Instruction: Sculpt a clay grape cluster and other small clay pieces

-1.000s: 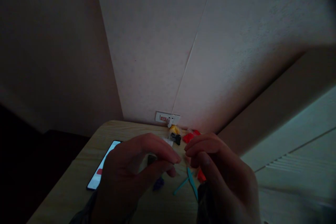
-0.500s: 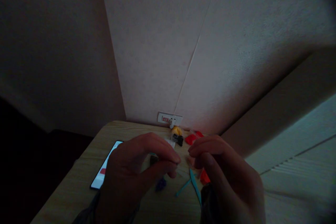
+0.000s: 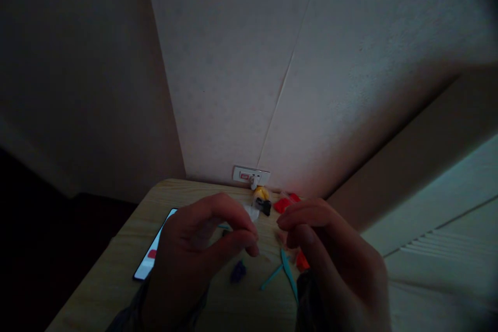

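Over the wooden table, my left hand (image 3: pixel 194 254) is closed in a pinch, thumb against forefinger; anything between the tips is too small to make out. Facing it across a small gap is my right hand (image 3: pixel 338 257), its thumb and bent fingers also drawn together, and what they may hold is hidden. Below and between the hands lie a dark purple lump (image 3: pixel 238 272) and two thin teal tools (image 3: pixel 288 274) that cross near their upper ends. An orange-red lump (image 3: pixel 302 261) shows partly beside my right thumb. A small dark piece is mostly covered by my left fingers.
A phone (image 3: pixel 146 264) with a lit screen lies left on the pale wooden table (image 3: pixel 105 270). Toward the wall are red pieces in clear wrap (image 3: pixel 283 204), a yellow piece (image 3: pixel 261 193) and a black one (image 3: pixel 264 207). A wall socket (image 3: pixel 241 174) holds a white plug.
My left hand has drawn slightly left and up, away from my right hand, widening the gap. More of the purple lump shows. My right hand has barely shifted.
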`<state>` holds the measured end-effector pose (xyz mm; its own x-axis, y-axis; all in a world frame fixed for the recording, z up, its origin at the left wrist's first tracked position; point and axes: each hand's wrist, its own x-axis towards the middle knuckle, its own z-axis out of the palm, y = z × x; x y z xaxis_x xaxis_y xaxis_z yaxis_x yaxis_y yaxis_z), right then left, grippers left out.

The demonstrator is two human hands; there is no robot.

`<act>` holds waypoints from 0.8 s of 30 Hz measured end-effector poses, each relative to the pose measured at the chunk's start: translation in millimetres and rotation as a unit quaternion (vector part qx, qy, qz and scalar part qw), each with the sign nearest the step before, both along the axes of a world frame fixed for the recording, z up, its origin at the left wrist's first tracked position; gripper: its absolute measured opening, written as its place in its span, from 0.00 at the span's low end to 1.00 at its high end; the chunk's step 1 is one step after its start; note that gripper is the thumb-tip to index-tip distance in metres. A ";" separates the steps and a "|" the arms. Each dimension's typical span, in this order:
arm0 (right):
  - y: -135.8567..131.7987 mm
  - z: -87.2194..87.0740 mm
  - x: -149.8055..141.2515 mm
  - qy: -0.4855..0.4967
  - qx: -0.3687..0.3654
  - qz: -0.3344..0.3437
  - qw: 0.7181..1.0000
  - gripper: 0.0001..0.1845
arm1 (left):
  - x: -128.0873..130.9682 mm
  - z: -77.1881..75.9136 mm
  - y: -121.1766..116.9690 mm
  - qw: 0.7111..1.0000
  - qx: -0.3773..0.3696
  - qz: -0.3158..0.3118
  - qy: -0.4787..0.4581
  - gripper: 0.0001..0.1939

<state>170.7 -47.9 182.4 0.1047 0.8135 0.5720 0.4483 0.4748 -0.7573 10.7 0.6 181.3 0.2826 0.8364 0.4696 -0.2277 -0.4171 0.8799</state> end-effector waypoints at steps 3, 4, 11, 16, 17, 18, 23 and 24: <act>-0.1 -0.9 -1.6 -0.001 0.009 0.002 1.000 0.06 | -0.5 -0.6 0.5 1.000 0.004 0.008 0.005 0.05; -0.1 -1.2 -2.4 -0.002 0.012 0.006 1.000 0.06 | -0.6 -0.6 0.5 1.000 0.005 0.009 0.005 0.05; -2.3 -0.8 -4.2 -0.006 0.014 0.017 1.000 0.06 | 2.0 0.9 -0.7 0.999 -0.024 -0.023 -0.002 0.05; -0.5 -1.5 -5.1 0.001 0.027 0.024 0.999 0.05 | 1.6 0.9 -0.6 1.000 -0.020 -0.004 0.003 0.05; 0.1 -1.5 -6.1 0.003 0.031 0.023 0.999 0.04 | 1.5 1.0 -0.6 1.000 -0.023 -0.002 0.005 0.05; 0.6 -1.4 -7.2 0.004 0.037 0.021 0.999 0.03 | 1.6 1.3 -0.6 1.000 -0.029 -0.004 0.009 0.04; 1.7 -0.5 -13.0 -0.004 0.059 0.016 0.998 0.03 | 2.8 3.9 -0.2 0.999 -0.031 -0.039 -0.007 0.04; 1.7 -0.4 -13.7 -0.004 0.063 0.018 0.998 0.04 | 3.1 4.2 0.1 0.999 -0.029 -0.043 -0.015 0.04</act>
